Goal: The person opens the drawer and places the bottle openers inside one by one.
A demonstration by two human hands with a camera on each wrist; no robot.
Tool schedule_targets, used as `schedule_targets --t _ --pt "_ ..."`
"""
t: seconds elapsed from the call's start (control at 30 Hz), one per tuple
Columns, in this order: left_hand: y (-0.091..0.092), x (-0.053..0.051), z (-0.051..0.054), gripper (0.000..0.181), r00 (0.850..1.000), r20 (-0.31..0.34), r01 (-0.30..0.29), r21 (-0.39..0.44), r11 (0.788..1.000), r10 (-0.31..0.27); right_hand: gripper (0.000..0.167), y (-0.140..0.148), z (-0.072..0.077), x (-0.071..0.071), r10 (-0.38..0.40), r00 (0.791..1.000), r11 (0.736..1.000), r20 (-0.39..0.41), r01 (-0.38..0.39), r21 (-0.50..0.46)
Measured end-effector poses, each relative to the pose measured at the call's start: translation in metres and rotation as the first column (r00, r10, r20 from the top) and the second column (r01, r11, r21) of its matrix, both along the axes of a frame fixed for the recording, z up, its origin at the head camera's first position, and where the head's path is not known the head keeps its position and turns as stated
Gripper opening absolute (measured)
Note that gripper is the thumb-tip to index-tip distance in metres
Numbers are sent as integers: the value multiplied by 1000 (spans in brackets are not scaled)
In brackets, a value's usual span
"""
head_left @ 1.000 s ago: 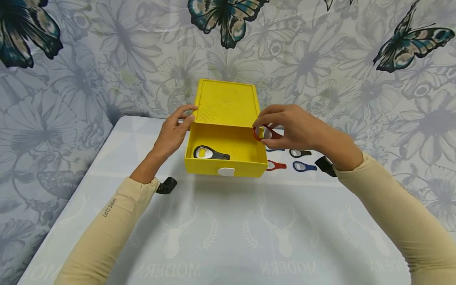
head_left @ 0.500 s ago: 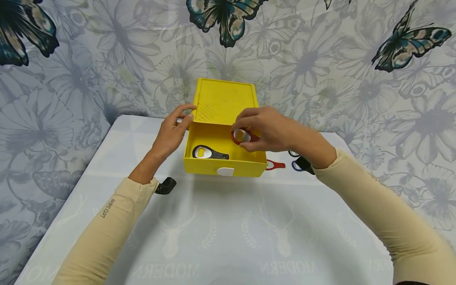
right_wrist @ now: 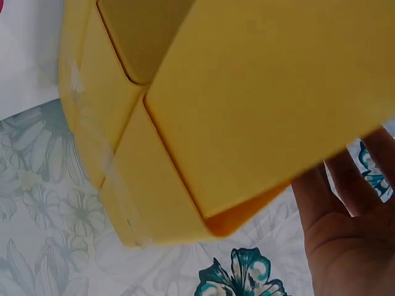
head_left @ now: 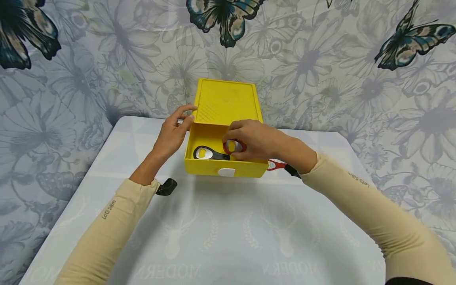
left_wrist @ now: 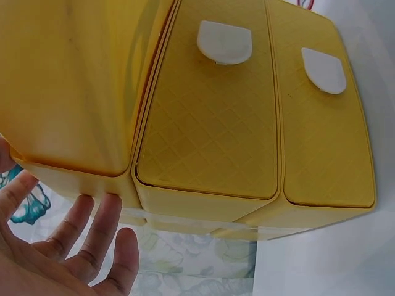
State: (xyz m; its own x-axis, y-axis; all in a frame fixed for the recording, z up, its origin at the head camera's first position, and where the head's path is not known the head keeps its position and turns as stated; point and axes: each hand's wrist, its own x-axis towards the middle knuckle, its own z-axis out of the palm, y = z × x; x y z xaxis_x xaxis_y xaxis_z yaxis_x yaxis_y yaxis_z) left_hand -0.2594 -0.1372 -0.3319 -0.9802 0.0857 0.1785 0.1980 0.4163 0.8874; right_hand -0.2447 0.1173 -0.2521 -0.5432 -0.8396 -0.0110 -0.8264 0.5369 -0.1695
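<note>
My right hand [head_left: 254, 138] pinches a red-rimmed bottle opener [head_left: 238, 147] with a metal plate, low inside the pulled-out top drawer [head_left: 204, 167] of a yellow drawer unit [head_left: 229, 101]. Left of it in that drawer lies a black bottle opener [head_left: 215, 155]. Against the unit's left side rests my left hand [head_left: 173, 131]; in the left wrist view its fingers [left_wrist: 106, 225] are spread and lightly bent at the drawer's side. The right wrist view has my right hand [right_wrist: 345, 240] with its fingertips hidden behind the drawer wall.
Another red bottle opener [head_left: 276, 165] lies on the white table [head_left: 228, 221], right of the unit, partly covered by the right wrist's black camera [head_left: 293, 171]. Two lower drawers with white handles [left_wrist: 225, 43] are closed. A floral cloth [head_left: 142, 71] hangs behind.
My right hand has carried the red bottle opener leftward from beside the unit and down into the open drawer. My left hand has stayed at the unit's side.
</note>
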Motion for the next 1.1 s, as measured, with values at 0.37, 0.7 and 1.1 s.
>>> schedule_targets --t 0.37,0.7,1.1 --pt "0 1 -1 42 1000 12 -5 -8 1000 5 24 0 -10 2 -64 998 998 -23 65 27" --pt "-2 3 -1 43 1000 -1 2 -2 1000 -2 25 16 2 23 -104 986 985 -128 85 -148" --pt "0 1 -2 42 1000 -9 -5 -1 1000 5 20 31 -20 91 -144 949 880 -281 -7 -475"
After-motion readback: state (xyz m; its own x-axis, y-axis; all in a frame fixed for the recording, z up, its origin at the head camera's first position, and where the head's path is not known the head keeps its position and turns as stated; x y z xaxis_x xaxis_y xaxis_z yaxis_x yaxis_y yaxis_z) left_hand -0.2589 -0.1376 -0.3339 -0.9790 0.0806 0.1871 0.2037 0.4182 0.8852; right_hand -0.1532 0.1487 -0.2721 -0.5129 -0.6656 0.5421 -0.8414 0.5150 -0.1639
